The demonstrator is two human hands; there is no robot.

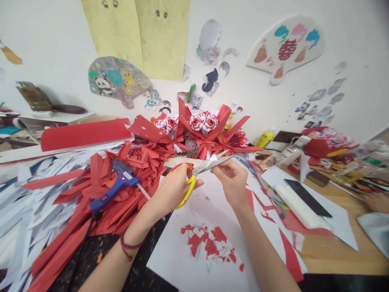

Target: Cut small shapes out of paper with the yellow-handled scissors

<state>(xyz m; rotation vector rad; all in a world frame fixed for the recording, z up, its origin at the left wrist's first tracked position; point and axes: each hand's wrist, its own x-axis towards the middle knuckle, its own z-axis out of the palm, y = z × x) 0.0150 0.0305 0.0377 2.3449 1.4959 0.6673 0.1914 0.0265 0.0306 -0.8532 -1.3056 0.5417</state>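
My left hand (174,188) grips the scissors (194,178), which have red and yellow handles. Their blades are parted and point to the right, with a small white paper piece (212,159) between them. Beside the blade tips, my right hand (231,178) has its thumb and fingers pinched together; whatever they hold is too small to make out. Below both hands, red and white paper scraps (212,243) lie on a white sheet (179,243).
A blue glue gun (117,182) rests on folded red paper strips (100,174) at the left, beside white strips (27,202). Red-wrapped paper flowers (203,121) stand behind. At right are a black phone (307,198) and a person's hand (377,200).
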